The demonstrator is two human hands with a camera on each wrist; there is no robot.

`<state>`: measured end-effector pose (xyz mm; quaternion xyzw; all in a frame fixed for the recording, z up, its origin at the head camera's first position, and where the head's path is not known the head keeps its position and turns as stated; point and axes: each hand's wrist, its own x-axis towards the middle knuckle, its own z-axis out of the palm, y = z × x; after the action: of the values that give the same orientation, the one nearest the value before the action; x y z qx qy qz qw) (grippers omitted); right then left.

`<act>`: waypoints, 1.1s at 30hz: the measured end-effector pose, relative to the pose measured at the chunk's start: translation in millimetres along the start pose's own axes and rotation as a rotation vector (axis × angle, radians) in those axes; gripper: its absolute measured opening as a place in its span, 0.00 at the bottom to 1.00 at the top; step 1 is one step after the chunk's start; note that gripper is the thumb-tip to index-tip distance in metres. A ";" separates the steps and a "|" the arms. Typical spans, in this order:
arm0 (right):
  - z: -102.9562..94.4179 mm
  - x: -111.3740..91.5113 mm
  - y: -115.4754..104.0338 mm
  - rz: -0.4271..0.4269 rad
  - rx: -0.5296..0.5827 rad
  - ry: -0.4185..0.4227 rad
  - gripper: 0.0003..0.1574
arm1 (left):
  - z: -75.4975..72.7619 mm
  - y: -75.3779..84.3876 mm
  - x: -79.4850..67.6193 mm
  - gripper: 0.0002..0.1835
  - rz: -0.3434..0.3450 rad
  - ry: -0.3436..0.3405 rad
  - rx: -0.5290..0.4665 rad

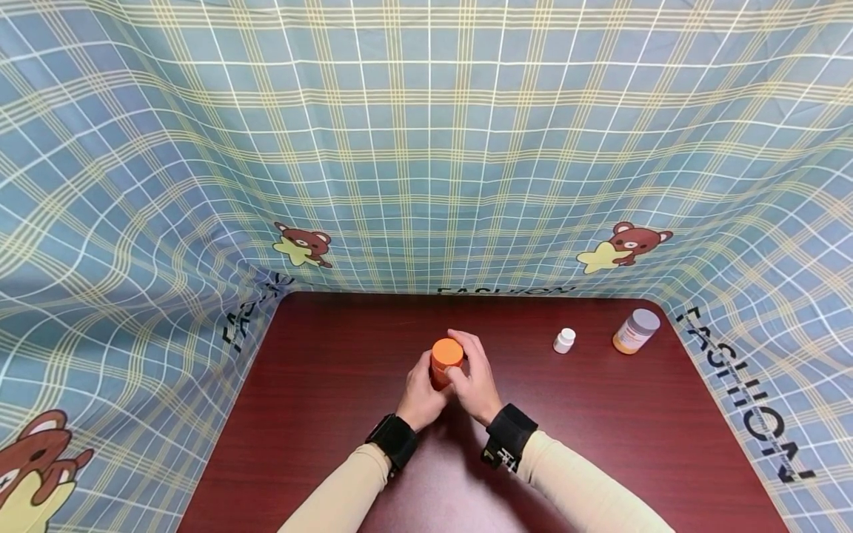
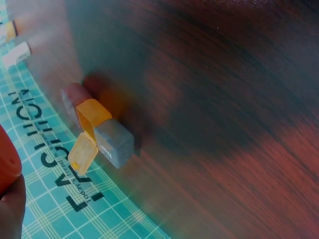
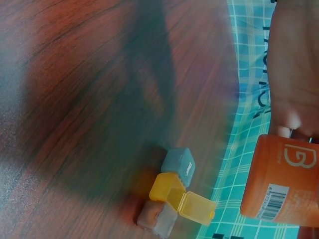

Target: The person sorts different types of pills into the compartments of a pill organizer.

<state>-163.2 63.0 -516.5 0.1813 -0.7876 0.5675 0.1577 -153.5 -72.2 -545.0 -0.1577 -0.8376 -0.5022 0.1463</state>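
Both hands hold an orange bottle (image 1: 448, 362) above the middle of the table. The left hand (image 1: 423, 396) grips its lower body from the left. From the right, the right hand (image 1: 476, 380) curls its fingers around the upper part, beside the flat orange cap (image 1: 447, 352). A barcode label (image 3: 273, 201) shows on the bottle in the right wrist view. Both wrist views show a pill box on the table, with a blue-grey compartment (image 2: 114, 143), a yellow compartment (image 2: 93, 114) whose lid (image 2: 83, 153) stands open, and a dull reddish one (image 2: 75, 98). Hands and bottle hide this box in the head view.
To the right on the dark red wood table (image 1: 346, 333) stand a small white bottle (image 1: 564, 340) and a larger jar (image 1: 636, 332) with a grey lid. Plaid cloth (image 1: 426, 148) with bear prints rises behind the table and along both sides.
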 end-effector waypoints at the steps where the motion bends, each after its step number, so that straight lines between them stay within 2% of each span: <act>1: -0.2 0.2 -0.8 0.006 0.008 -0.008 0.40 | -0.1 -0.4 0.1 0.33 0.002 0.002 -0.002; 5: 1.0 0.5 -4.8 0.070 0.031 0.009 0.48 | -0.3 -0.8 0.5 0.32 0.015 0.004 -0.024; 7: 0.0 1.3 -17.6 0.092 0.027 0.037 0.50 | -0.3 0.2 0.6 0.32 0.019 -0.002 -0.032; 9: -1.5 2.2 -30.4 0.102 0.016 0.057 0.50 | 0.0 0.9 0.6 0.32 0.023 -0.007 -0.039; 12: -4.7 3.0 -47.8 0.088 0.021 0.064 0.45 | 0.5 0.8 0.4 0.32 0.033 -0.007 -0.024; 16: -5.7 2.9 -47.9 0.055 0.078 0.013 0.41 | 0.9 -0.4 0.1 0.33 0.039 -0.003 -0.004; 20: -6.9 3.4 -48.5 0.028 0.148 -0.050 0.43 | 0.1 0.3 -0.4 0.35 0.030 -0.010 0.001; 22: -6.9 3.5 -49.3 0.024 0.154 -0.051 0.43 | -0.5 1.2 -0.3 0.35 0.029 -0.009 -0.005; 28: -3.9 1.8 -51.4 0.051 0.057 0.049 0.55 | -2.0 4.1 0.8 0.33 0.063 0.015 -0.003; 30: -2.6 1.5 -51.9 0.058 0.038 0.079 0.57 | -1.8 4.5 0.8 0.32 0.067 0.019 0.004; 33: -1.0 1.6 -50.9 0.056 0.042 0.112 0.54 | -1.1 4.2 0.8 0.31 0.052 0.008 -0.021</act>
<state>-141.0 49.0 -472.9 0.1306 -0.7700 0.5975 0.1817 -152.4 -71.2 -540.8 -0.1789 -0.8273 -0.5076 0.1610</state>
